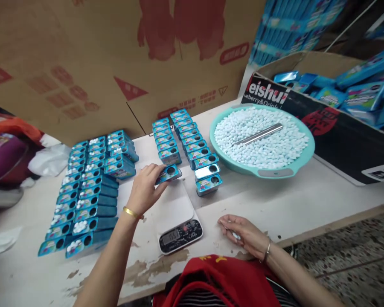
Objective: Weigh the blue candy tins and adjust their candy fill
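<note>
My left hand [149, 185] grips a blue tin [168, 173] with a round dark opening, held at the back of the white digital scale [174, 209]. The scale's display shows digits. My right hand [240, 232] rests palm up to the right of the scale, fingers curled around a few pale candies [236, 236]. Behind it, a turquoise basin [275, 172] holds a heap of pale candies, with a metal strip [259, 134] lying on top. Rows of similar blue tins [192, 140] stand behind the scale.
More blue tins [96, 200], several with white candies on top, fill the left of the table [259, 204]. A large cardboard box [115, 55] stands at the back. An open carton [339, 140] of blue packs is at the right. Plastic bags [49, 160] lie far left.
</note>
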The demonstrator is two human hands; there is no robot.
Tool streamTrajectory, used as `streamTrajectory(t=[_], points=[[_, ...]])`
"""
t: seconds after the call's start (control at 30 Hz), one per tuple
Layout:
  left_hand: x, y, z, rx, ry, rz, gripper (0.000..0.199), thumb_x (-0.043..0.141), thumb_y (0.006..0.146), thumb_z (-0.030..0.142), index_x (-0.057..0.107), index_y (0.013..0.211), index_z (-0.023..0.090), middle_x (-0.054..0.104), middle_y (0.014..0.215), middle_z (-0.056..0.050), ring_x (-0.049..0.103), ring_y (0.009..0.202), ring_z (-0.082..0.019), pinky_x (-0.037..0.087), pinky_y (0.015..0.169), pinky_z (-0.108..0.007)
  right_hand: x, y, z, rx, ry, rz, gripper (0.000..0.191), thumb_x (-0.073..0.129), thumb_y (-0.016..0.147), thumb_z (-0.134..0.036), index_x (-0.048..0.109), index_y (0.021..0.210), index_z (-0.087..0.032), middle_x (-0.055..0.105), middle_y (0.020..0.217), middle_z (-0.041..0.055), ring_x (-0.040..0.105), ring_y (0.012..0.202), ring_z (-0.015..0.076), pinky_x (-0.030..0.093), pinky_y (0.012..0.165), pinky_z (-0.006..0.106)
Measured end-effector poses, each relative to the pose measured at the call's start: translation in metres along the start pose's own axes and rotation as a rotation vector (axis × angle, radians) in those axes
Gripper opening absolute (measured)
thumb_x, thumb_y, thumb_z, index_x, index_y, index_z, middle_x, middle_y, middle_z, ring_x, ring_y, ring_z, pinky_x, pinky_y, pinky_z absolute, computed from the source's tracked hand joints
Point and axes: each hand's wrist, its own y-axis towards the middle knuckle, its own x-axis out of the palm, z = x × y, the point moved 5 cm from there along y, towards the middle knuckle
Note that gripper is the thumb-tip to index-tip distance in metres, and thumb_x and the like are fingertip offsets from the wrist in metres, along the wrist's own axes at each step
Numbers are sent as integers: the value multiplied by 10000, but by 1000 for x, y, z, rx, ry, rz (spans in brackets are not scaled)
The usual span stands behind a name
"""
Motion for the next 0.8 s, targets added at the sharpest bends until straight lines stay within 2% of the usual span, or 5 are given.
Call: streamTrajectory(t=[0.27, 0.37, 0.47, 0.6, 0.8], points=[[50, 43, -28, 5, 138, 89, 389, 592, 844, 368, 542, 1176, 171, 613, 1075, -115, 548, 971, -258, 356, 794, -368, 4, 0, 1, 28, -32, 30, 463, 749, 619, -554, 573, 742, -145, 574, 625, -23, 318, 382, 4, 87, 402, 201], [40, 33, -42, -64, 155, 183, 431, 572, 853, 379, 509, 1228, 176, 576, 1164, -127, 518, 1073, -255, 346, 879, -375, 6, -2, 1, 46, -56, 25, 471, 739, 619, -575, 582, 755, -152, 576, 639, -23, 310, 391, 6, 96, 413, 202], [14, 16, -78, -359, 278, 257, 335, 547, 857, 381, 562, 1127, 182, 562, 1166, -126, 498, 1096, -273, 344, 885, -390, 5, -4, 2, 61, -84, 12, 476, 729, 623, -594, 578, 726, -154, 552, 628, -33, 294, 396, 4, 93, 420, 207], [-5, -13, -132, -764, 540, 76, 313, 608, 783, 399, 619, 1013, 186, 541, 1158, -141, 478, 1074, -340, 359, 839, -438, 8, -2, 3, 56, -107, -14, 486, 712, 627, -608, 594, 754, -154, 531, 630, -35, 288, 403, 11, 93, 422, 214], [-6, -31, -130, -679, 555, -29, 146, 576, 811, 286, 649, 899, 194, 464, 1342, -122, 381, 1234, -351, 323, 938, -483, 31, 26, -11, -68, -275, -36, 667, 669, 632, -597, 622, 1083, -109, 554, 584, -30, 373, 404, 57, 184, 431, 223]])
